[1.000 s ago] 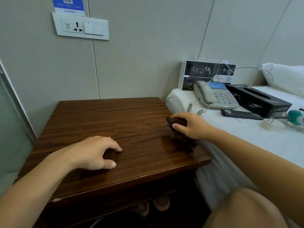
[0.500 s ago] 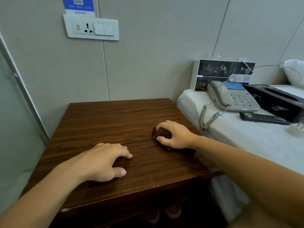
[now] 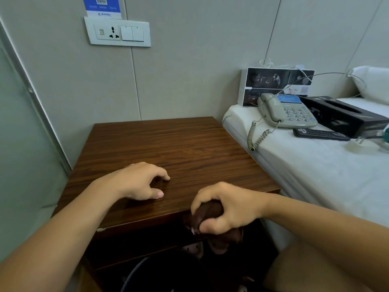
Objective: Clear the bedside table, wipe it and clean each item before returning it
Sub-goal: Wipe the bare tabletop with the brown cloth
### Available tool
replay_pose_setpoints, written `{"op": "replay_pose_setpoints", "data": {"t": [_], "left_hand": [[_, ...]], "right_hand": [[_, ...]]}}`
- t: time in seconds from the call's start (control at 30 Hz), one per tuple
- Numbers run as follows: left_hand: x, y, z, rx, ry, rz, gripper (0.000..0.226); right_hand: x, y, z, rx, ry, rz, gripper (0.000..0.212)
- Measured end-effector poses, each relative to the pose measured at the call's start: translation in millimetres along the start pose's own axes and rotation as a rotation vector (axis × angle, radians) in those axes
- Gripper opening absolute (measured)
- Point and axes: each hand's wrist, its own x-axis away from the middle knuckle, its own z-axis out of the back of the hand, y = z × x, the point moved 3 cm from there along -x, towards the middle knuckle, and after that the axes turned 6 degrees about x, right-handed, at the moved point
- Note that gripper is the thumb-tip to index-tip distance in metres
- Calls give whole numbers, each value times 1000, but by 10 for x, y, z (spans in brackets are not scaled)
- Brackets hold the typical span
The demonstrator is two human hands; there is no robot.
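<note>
Both hands low: R hand (image 3: 226,209) grips brown cloth (image 3: 210,211) at table (image 3: 160,144) front edge; L hand (image 3: 141,182) rests, fingers bent.

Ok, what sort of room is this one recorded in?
Most likely a hotel guest room. A white-sheeted bed stands beside a wooden bedside table, and on the bed lie a corded desk telephone, a remote control and a black tissue box.

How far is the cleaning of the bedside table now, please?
Clearing looks done: the telephone, remote and black box lie on the bed. Wiping is in hand: the right hand grips a brown cloth at the table front edge; the left hand rests on top. Cleaning and returning items remains.
</note>
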Motion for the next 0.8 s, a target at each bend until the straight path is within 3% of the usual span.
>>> {"op": "replay_pose_setpoints", "data": {"t": [0.17, 0.27, 0.47, 0.67, 0.8], "left_hand": [[39, -16, -30, 38, 0, 34, 54], [56, -6, -34, 44, -3, 17, 56], [-2, -70, -80, 22, -4, -8, 58], [-64, -77, 16, 17, -50, 7, 58], [-236, 132, 200, 8, -29, -27, 44]], "right_hand": [[-80, 171, 538, -131, 513, -36, 24], [-154, 465, 733, -114, 643, -123, 30], [-63, 993, 503, 323, 387, -358, 40], [36, 1057, 387, 363, 322, -361, 38], [87, 1051, 404, 400, 265, -378, 43]]}}
